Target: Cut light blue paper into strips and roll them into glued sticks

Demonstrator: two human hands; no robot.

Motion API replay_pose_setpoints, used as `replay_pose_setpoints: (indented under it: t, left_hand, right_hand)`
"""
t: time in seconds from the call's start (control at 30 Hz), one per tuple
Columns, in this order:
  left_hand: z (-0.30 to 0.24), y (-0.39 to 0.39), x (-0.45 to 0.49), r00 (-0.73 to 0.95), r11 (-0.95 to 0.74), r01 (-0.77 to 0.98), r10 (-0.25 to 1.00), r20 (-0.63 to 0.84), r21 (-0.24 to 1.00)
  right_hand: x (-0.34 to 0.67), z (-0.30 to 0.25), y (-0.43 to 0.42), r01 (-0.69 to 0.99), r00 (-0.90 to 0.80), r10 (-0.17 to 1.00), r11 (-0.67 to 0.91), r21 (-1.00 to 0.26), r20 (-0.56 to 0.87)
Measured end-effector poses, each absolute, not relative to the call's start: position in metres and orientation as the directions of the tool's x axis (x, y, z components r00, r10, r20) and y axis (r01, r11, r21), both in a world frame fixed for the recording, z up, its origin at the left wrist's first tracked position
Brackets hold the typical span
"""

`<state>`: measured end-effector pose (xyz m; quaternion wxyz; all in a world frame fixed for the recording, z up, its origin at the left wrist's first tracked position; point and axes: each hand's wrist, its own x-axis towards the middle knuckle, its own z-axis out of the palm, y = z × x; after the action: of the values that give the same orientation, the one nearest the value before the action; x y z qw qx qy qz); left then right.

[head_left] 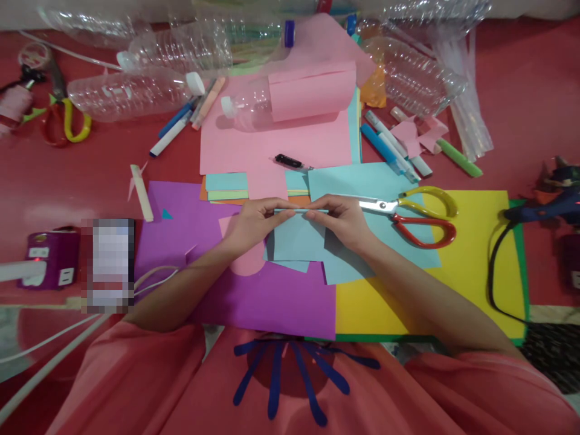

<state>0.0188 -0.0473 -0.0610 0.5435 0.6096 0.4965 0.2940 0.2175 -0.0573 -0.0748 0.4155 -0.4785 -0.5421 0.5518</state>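
Both of my hands pinch the top folded edge of a light blue paper piece (294,238) held over the purple sheet (272,296). My left hand (254,220) grips its left end with fingers closed. My right hand (342,220) grips its right end the same way. The paper's fold runs level between the fingertips. A larger light blue sheet (362,181) lies under and behind it. Scissors with yellow and red handles (417,211) lie just right of my right hand.
A yellow sheet (475,254) lies right, pink sheets (272,145) behind. Several clear plastic bottles (131,90), markers (174,130), a black pen (290,161), second scissors (63,118), a glue gun (553,199) with cord, and a purple power strip (45,260) surround the red floor.
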Motion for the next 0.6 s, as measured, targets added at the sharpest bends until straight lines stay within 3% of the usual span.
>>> replay_pose_setpoints:
  t: [0.37, 0.6]
  left_hand:
    - [-0.0607, -0.0462, 0.0187, 0.345, 0.085, 0.281, 0.921, -0.183, 0.956]
    - [-0.0601, -0.0465, 0.0199, 0.327, 0.089, 0.218, 0.932, -0.159, 0.972]
  right_hand:
    - [0.2173, -0.0782, -0.0574, 0.061, -0.192, 0.978, -0.071, -0.996, -0.081]
    - [0.2179, -0.0774, -0.0547, -0.029, -0.215, 0.974, -0.083, -0.996, -0.075]
